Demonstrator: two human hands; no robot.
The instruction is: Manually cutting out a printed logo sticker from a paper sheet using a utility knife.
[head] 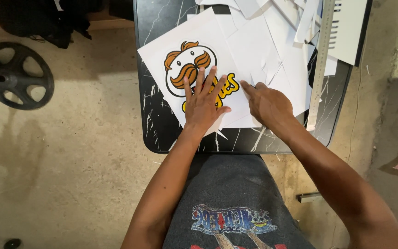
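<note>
Holding the printed sheet flat while working along its right edge.

At far left, a dark round cast weight plate [15, 76] is lying on the concrete floor, well apart. I am pressing my left hand [202, 107], fingers fully spread and palm down, onto the white paper sheet printed with an orange-moustached cartoon face and yellow lettering [187, 69], lying tilted on the black marble-patterned table [155, 129]. My right hand [267, 103] is resting just beside it, fingers loosely curled at the sheet's right edge; I cannot tell whether it is pinching anything. White paper offcuts [263, 41] and a long metal ruler [321, 64] are lying further right. I judge the next move calls for steady downward pressure.
</note>
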